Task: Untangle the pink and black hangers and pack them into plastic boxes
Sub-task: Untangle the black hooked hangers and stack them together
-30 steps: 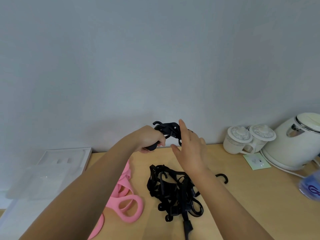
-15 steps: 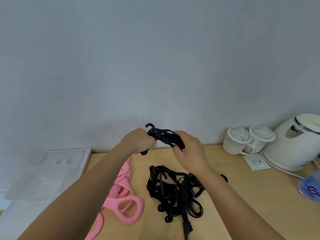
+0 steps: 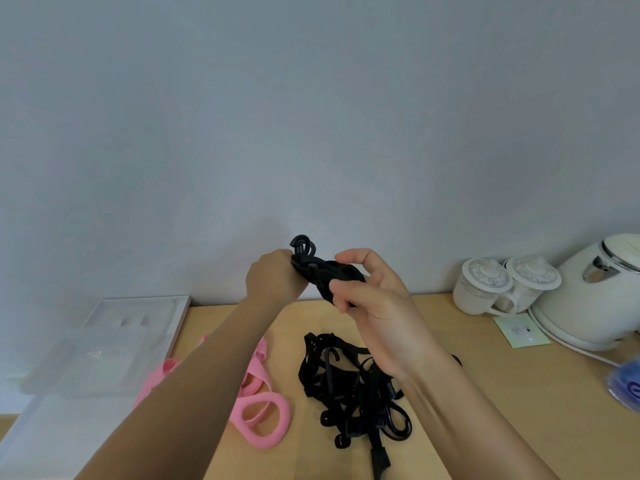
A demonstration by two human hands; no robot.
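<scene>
Raised above the wooden table, a small bundle of black hangers sits between both hands, hooks pointing up. My left hand grips its left end. My right hand pinches its right end with thumb and fingers curled round it. Below them a tangled pile of black hangers lies on the table. Pink hangers lie to its left, partly hidden by my left forearm. Clear plastic boxes sit at the far left.
Two white lidded cups and a white kettle stand at the back right by the wall. A pale green card lies in front of them. A blue object shows at the right edge.
The held black bundle has risen slightly and been squeezed together. My right hand went from open beside it to gripping its right end.
</scene>
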